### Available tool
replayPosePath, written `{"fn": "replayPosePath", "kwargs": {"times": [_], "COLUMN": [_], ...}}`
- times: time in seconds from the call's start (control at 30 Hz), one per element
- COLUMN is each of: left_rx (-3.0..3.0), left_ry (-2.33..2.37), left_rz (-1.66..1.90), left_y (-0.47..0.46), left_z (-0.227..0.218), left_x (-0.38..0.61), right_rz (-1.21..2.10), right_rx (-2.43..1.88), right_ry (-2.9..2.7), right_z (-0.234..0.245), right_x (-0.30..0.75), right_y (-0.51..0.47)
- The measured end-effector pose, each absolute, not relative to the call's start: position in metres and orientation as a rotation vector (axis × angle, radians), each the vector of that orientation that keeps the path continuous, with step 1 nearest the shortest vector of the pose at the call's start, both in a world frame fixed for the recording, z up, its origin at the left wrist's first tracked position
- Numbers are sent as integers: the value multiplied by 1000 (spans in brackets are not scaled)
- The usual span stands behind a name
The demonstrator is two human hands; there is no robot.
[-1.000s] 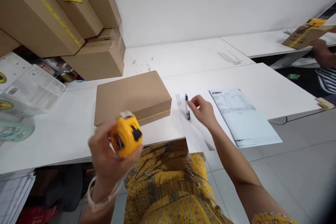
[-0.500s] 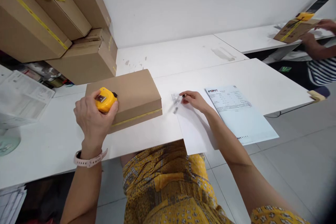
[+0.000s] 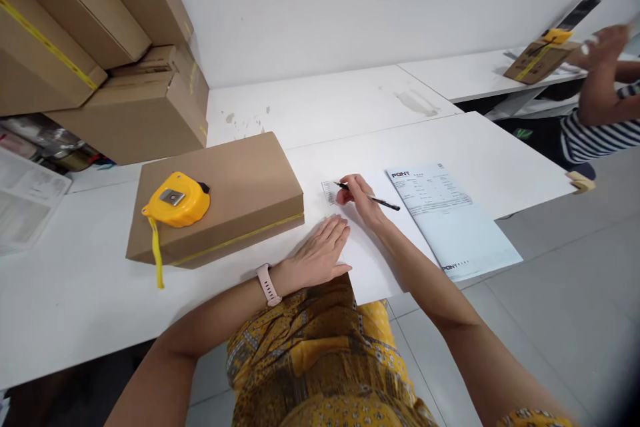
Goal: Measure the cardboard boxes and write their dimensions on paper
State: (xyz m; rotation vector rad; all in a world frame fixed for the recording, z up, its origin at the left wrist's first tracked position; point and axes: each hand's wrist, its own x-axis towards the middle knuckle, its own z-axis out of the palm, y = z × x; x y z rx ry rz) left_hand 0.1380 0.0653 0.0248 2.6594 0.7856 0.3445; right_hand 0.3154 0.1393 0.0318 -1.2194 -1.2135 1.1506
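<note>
My right hand point(image 3: 357, 195) grips a black pen point(image 3: 373, 198), its tip at the top left corner of a white sheet point(image 3: 373, 257) on the white table point(image 3: 90, 293). Flat on the table lies my left hand point(image 3: 320, 252), fingers stretched out, its fingertips at the left edge of that sheet. A yellow tape measure point(image 3: 176, 199) rests on top of a flat brown cardboard box point(image 3: 235, 197) to the left, its yellow strap hanging over the box's front edge. A pale blue printed form point(image 3: 450, 220) lies right of the white sheet.
Several brown cartons point(image 3: 100, 60) are stacked at the back left, with printed papers point(image 3: 25, 197) at the left edge. At the far right another person's hand point(image 3: 603, 47) reaches near a small carton point(image 3: 537, 60) on a neighbouring table. Grey floor lies beyond the table's right edge.
My left hand set the tape measure on the brown box, let go, and moved right to lie flat by the sheet. My right hand picked up the pen and holds it in a writing grip.
</note>
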Motion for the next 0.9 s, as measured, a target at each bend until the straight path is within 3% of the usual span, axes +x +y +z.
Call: {"fn": "replayPosePath", "kwargs": {"times": [0.1,0.23,0.5,0.73,0.9], "left_rx": [2680,2746,2793,2778,2764], "left_ry": [849,894,973,1009,1011], "left_rz": [208,138,132,237,291], "left_y": [74,77,69,65,68], "left_z": [19,19,23,10,3], "left_x": [140,141,145,147,146], "right_rz": [1268,1141,1240,1043,1139], "right_rx": [-1185,-1294,-1169,-1320,-1204], "right_ry": [-1172,-1265,-1276,-1452,-1351], "right_z": [23,12,6,4,-1], "right_x": [309,308,311,311,311], "right_y": [140,141,145,141,140]}}
